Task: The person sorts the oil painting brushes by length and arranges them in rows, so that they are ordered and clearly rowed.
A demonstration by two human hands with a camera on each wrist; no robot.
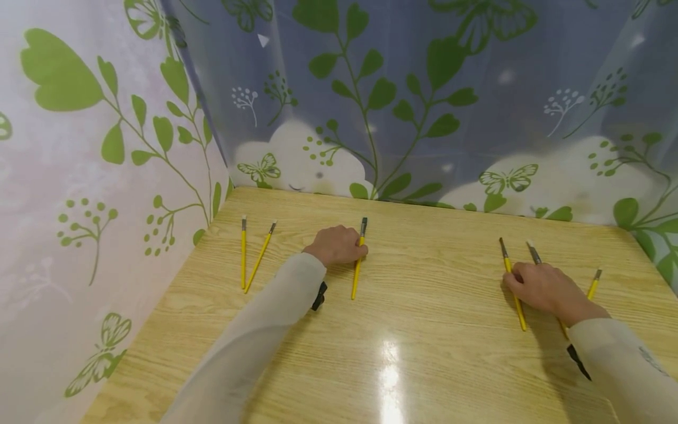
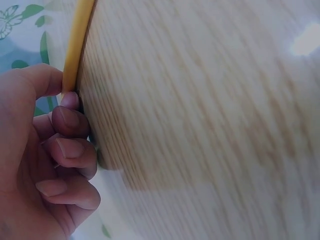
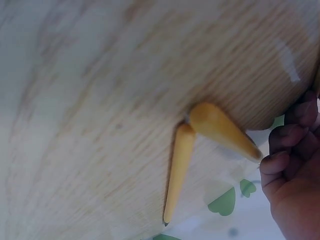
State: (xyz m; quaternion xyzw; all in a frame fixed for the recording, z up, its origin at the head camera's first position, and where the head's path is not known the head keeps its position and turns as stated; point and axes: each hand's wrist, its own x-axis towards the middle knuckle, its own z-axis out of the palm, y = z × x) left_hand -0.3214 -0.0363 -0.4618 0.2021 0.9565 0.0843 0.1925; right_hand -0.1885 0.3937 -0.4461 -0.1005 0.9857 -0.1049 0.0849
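Note:
My left hand (image 1: 336,244) pinches a yellow-handled paintbrush (image 1: 356,280) between thumb and fingers. Its flat dark bristles point towards the back of the table. In the left wrist view the yellow handle (image 2: 78,45) runs up from the fingertips, the other fingers curled below. Over on the right, my right hand (image 1: 545,287) grips a second paintbrush (image 1: 518,306) with a dark tip. Partly hidden under that hand lies a paintbrush with pale bristles (image 1: 533,252). Another paintbrush (image 1: 594,285) shows just beyond the wrist. Two yellow handles (image 3: 179,172) meet at their ends in the right wrist view.
Two more yellow paintbrushes, one upright in view (image 1: 243,253) and one slanted (image 1: 261,257), lie at the table's left, handle ends close together. The wooden table (image 1: 434,353) meets a leaf-patterned curtain (image 1: 402,118) at the back and a pale patterned one (image 1: 63,176) at left.

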